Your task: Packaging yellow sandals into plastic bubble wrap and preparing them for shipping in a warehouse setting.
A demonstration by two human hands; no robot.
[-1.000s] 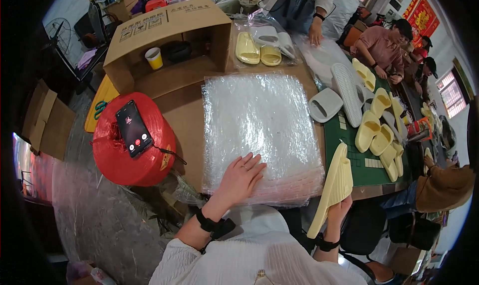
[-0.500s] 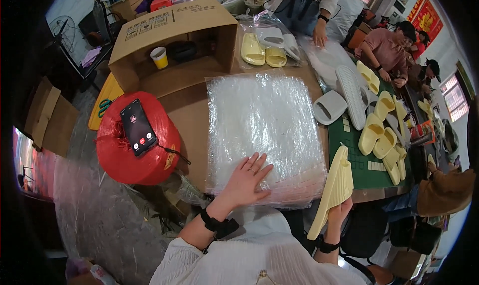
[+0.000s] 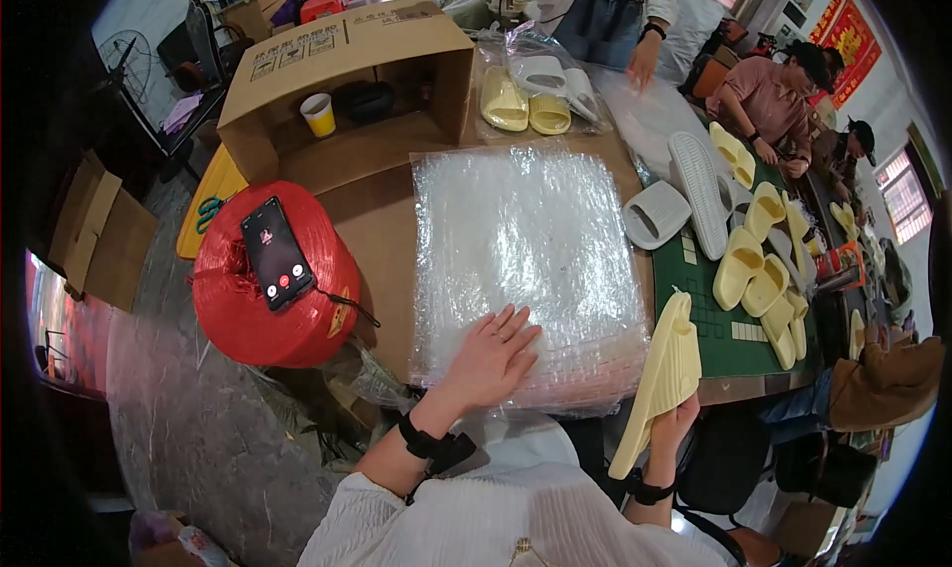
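Observation:
My left hand [image 3: 490,360] lies flat on the near edge of a stack of clear plastic bags [image 3: 526,230], fingers stretched out and holding nothing. At the right of the stack my right hand [image 3: 674,423] grips a pale yellow slide slipper [image 3: 671,359]. The slipper stands tilted on its edge, its strap side toward the right, and it hides part of my fingers. Further right, several loose yellow slippers [image 3: 739,267] and grey slippers [image 3: 656,215] lie on a green cutting mat [image 3: 694,334].
A big red roll of twine [image 3: 228,319] with a phone [image 3: 277,254] on it stands left. Behind it, an open cardboard box [image 3: 347,46] holds a paper cup [image 3: 317,116]. Bagged slippers [image 3: 506,101] lie at the back. Other people work across and along the table.
My left thumb has drawn in toward the fingers; the slipper in my right hand has hardly moved. Across the table a person's hand has shifted, and a dark flat object has appeared behind the box.

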